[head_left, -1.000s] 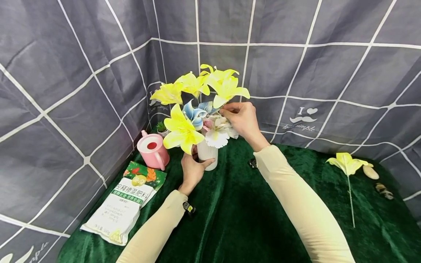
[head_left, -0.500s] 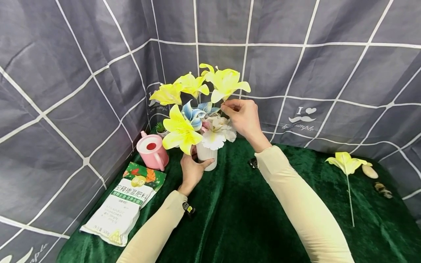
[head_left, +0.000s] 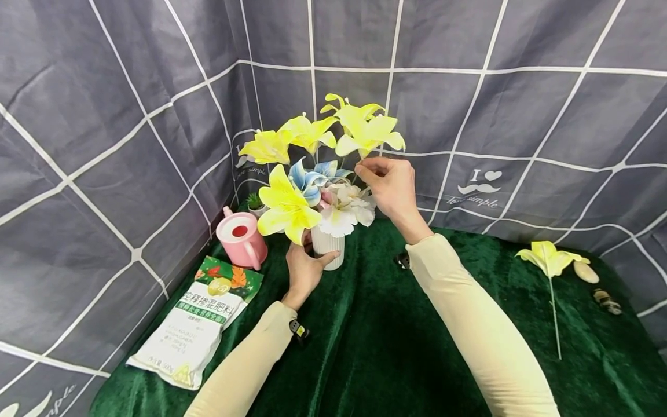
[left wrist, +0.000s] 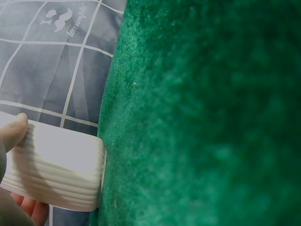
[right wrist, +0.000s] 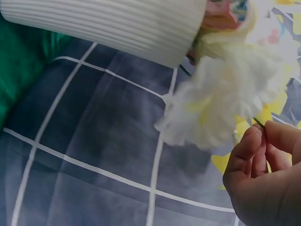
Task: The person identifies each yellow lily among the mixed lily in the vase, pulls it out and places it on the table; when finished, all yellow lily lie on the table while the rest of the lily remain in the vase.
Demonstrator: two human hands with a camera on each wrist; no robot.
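A white ribbed vase [head_left: 330, 248] stands upright with a bunch of flowers in it. My left hand [head_left: 306, 267] grips its lower side; in the left wrist view the thumb and fingers wrap the vase [left wrist: 61, 165]. My right hand [head_left: 392, 186] pinches the thin green stem of a yellow lily [head_left: 371, 136] just under the bloom. The right wrist view shows that hand [right wrist: 265, 160] with the stem between thumb and forefinger, near a white flower [right wrist: 211, 103]. Other yellow lilies [head_left: 288, 202], blue flowers [head_left: 308, 180] and white ones [head_left: 344, 211] crowd the vase. The lily stem's lower end is hidden.
Left of the vase are a pink watering can [head_left: 242, 237], a small potted plant [head_left: 255, 201] and a white-and-green bag [head_left: 193, 324]. At the right, a loose yellow lily [head_left: 548, 260], a pale stone [head_left: 586, 272] and a dark striped object [head_left: 607, 302] lie on the green cloth [head_left: 417, 347].
My right hand has shifted slightly to the right, and the yellow lily it pinches has moved right with it. The left hand stays on the vase.
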